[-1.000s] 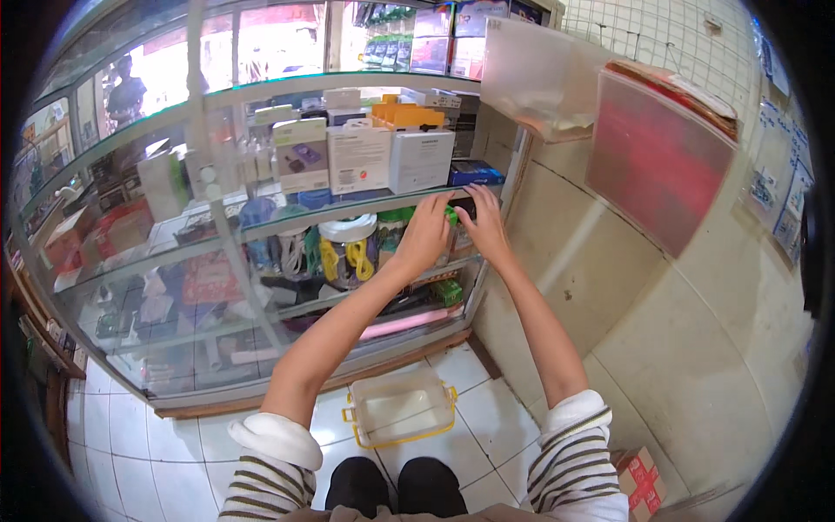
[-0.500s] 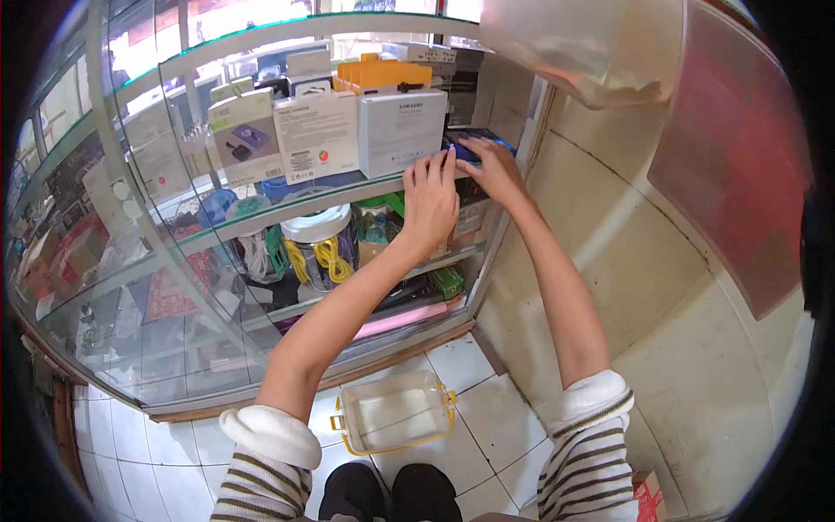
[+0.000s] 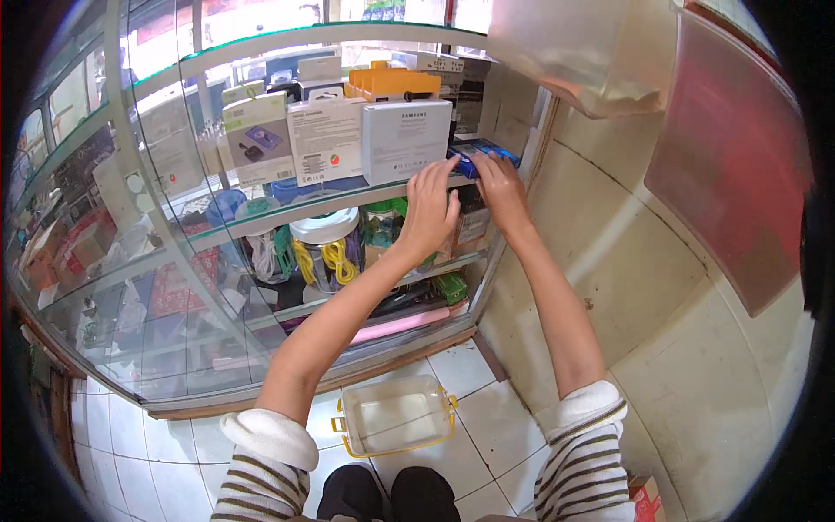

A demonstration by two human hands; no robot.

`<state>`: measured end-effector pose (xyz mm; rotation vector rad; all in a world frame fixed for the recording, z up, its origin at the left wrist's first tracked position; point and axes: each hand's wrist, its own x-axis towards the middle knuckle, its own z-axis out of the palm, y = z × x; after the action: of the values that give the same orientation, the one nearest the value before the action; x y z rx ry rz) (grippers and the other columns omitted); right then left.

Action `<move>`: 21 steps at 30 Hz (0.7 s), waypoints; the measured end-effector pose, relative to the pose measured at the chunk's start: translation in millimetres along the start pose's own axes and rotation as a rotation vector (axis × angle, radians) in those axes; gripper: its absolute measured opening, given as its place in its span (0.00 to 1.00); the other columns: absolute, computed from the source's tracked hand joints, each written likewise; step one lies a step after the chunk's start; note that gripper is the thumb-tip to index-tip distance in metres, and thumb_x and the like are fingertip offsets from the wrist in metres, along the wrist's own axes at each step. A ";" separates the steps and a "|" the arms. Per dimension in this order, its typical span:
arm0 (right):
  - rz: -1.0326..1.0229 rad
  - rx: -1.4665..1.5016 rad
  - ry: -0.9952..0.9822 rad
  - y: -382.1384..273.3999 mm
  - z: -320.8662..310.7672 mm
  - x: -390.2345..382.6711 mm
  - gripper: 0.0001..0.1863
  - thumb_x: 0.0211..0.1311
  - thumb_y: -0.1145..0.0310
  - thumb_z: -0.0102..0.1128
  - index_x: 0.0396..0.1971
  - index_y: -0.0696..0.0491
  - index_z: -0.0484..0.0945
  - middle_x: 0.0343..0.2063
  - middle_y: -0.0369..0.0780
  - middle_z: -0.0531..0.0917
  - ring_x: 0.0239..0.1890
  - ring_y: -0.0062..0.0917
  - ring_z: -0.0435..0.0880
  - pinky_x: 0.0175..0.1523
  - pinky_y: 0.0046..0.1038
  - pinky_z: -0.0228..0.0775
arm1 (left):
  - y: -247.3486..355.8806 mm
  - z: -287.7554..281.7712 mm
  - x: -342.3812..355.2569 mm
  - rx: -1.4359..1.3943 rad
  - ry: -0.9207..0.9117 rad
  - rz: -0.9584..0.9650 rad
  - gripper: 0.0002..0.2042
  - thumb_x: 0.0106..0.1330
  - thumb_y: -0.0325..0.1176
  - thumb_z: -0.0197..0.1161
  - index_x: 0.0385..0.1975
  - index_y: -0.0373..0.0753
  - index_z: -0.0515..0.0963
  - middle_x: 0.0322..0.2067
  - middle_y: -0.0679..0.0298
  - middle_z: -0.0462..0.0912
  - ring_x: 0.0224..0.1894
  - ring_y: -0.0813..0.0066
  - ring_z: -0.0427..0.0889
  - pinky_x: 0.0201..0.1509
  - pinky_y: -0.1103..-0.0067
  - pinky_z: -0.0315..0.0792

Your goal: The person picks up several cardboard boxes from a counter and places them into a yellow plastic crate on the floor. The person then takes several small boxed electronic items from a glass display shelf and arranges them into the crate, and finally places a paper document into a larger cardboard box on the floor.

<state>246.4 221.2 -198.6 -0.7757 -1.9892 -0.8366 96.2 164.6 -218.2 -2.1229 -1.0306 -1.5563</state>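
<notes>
The right hand [image 3: 504, 196] touches a flat blue box [image 3: 468, 165], grip unclear from here; the left hand [image 3: 428, 207] nearby, grip apart.

sleeves [image 3: 258, 487]: white, dark olive-brown stripes | cuffs [image 3: 271, 439]: plain white, thickly rolled | hands [image 3: 428, 207]: bare

Looks like a small electronics shop, judging by the glass display case [image 3: 348, 33] stocked with upright retail boxes [image 3: 407, 143], a lidded jar [image 3: 323, 228] and coiled yellow cables [image 3: 340, 263].
</notes>
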 end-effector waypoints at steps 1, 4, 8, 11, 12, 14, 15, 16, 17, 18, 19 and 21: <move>-0.006 -0.030 0.043 -0.8 -0.6 1.0 0.19 0.47 0.75 0.54 0.43 0.54 0.68 0.39 0.44 0.74 0.45 0.36 0.71 0.50 0.34 0.62 | 2.1 0.3 1.8 -0.039 0.023 -0.055 0.23 0.54 0.26 0.49 0.53 0.36 0.58 0.46 0.52 0.65 0.52 0.59 0.62 0.57 0.68 0.50; 0.290 0.187 0.067 -7.5 -12.0 10.1 0.16 0.50 0.76 0.50 0.42 0.55 0.68 0.37 0.45 0.74 0.42 0.37 0.73 0.45 0.32 0.66 | 4.8 0.5 5.6 -0.081 0.068 -0.123 0.23 0.54 0.26 0.49 0.52 0.34 0.58 0.47 0.50 0.64 0.52 0.57 0.61 0.56 0.68 0.52; 0.400 0.202 0.175 -11.8 -21.0 13.9 0.13 0.52 0.76 0.49 0.41 0.56 0.68 0.35 0.47 0.74 0.39 0.40 0.74 0.41 0.33 0.67 | 4.0 2.3 5.0 -0.123 0.093 -0.180 0.23 0.57 0.28 0.47 0.54 0.34 0.56 0.49 0.51 0.63 0.54 0.58 0.61 0.57 0.70 0.54; 0.390 0.299 0.259 -25.3 -35.7 12.4 0.13 0.53 0.75 0.49 0.41 0.57 0.68 0.34 0.47 0.74 0.37 0.41 0.74 0.40 0.34 0.66 | -4.6 -1.4 4.7 -0.249 0.114 -0.171 0.22 0.60 0.30 0.45 0.55 0.34 0.54 0.51 0.52 0.62 0.54 0.60 0.63 0.58 0.71 0.54; 0.400 0.315 0.281 -29.3 -44.8 8.2 0.13 0.53 0.76 0.50 0.41 0.57 0.68 0.35 0.47 0.74 0.37 0.41 0.74 0.41 0.34 0.66 | -2.6 -4.6 7.8 -0.251 0.122 -0.171 0.22 0.60 0.30 0.45 0.55 0.34 0.54 0.51 0.52 0.62 0.54 0.60 0.63 0.58 0.71 0.54; 0.414 0.345 0.304 -42.2 -58.4 -1.3 0.13 0.53 0.77 0.50 0.41 0.57 0.67 0.35 0.47 0.74 0.38 0.42 0.74 0.41 0.34 0.65 | 1.0 -15.8 9.5 -0.451 0.051 -0.267 0.22 0.62 0.33 0.44 0.56 0.35 0.54 0.53 0.53 0.61 0.53 0.64 0.64 0.57 0.72 0.56; 0.390 0.327 0.311 -47.4 -67.5 -7.1 0.14 0.52 0.77 0.50 0.41 0.57 0.67 0.36 0.46 0.74 0.39 0.41 0.74 0.42 0.33 0.65 | 6.4 -20.3 9.7 -0.454 0.051 -0.271 0.22 0.62 0.33 0.44 0.56 0.35 0.54 0.53 0.53 0.61 0.53 0.64 0.64 0.57 0.72 0.56; 0.365 0.317 0.316 -55.8 -75.8 -12.6 0.14 0.52 0.78 0.51 0.41 0.57 0.67 0.37 0.46 0.75 0.40 0.41 0.74 0.43 0.33 0.66 | 13.0 -28.5 8.6 -0.711 -0.002 -0.395 0.22 0.63 0.35 0.44 0.56 0.36 0.53 0.53 0.54 0.61 0.53 0.66 0.65 0.56 0.73 0.58; 0.365 0.326 0.309 -66.4 -84.0 -18.4 0.14 0.52 0.78 0.51 0.41 0.57 0.67 0.37 0.46 0.75 0.40 0.41 0.74 0.43 0.33 0.66 | 19.4 -37.9 7.1 -0.967 -0.052 -0.518 0.22 0.63 0.36 0.44 0.57 0.37 0.53 0.54 0.55 0.60 0.52 0.67 0.66 0.55 0.73 0.60; 0.392 0.377 0.311 -77.2 -93.1 -28.0 0.14 0.52 0.79 0.51 0.41 0.57 0.67 0.37 0.45 0.75 0.40 0.39 0.74 0.44 0.32 0.65 | 28.2 -46.5 0.2 -0.971 -0.050 -0.533 0.22 0.63 0.36 0.44 0.57 0.37 0.53 0.54 0.55 0.60 0.52 0.67 0.66 0.55 0.73 0.60; 0.424 0.439 0.310 -90.0 -100.0 -37.9 0.15 0.52 0.79 0.52 0.41 0.58 0.67 0.37 0.45 0.75 0.40 0.37 0.75 0.44 0.31 0.65 | 36.9 -59.8 -12.7 -0.916 -0.046 -0.475 0.22 0.62 0.36 0.47 0.56 0.38 0.55 0.52 0.55 0.62 0.51 0.69 0.67 0.54 0.74 0.62; 0.506 0.556 0.235 -112.2 -116.7 -59.7 0.14 0.52 0.79 0.51 0.41 0.58 0.67 0.37 0.44 0.76 0.39 0.34 0.75 0.45 0.29 0.65 | 55.0 -91.3 -36.5 -0.858 -0.042 -0.449 0.22 0.62 0.35 0.49 0.56 0.38 0.56 0.50 0.56 0.63 0.49 0.70 0.68 0.52 0.75 0.64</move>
<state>241.2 51.4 -228.8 -0.7539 -1.5919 -0.0614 66.2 56.3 -210.2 -2.5529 -1.0059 -2.5317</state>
